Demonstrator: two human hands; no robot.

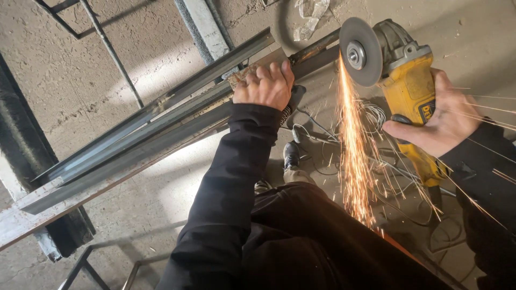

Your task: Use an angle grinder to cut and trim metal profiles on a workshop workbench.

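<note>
Left hand clamps down over the steel bars, arm stretched forward — right hand wrapped round the yellow grinder, disc on the bar end, sparks streaming down.

Sparks hide the disc's cutting contact (lower handle cropped).
</note>
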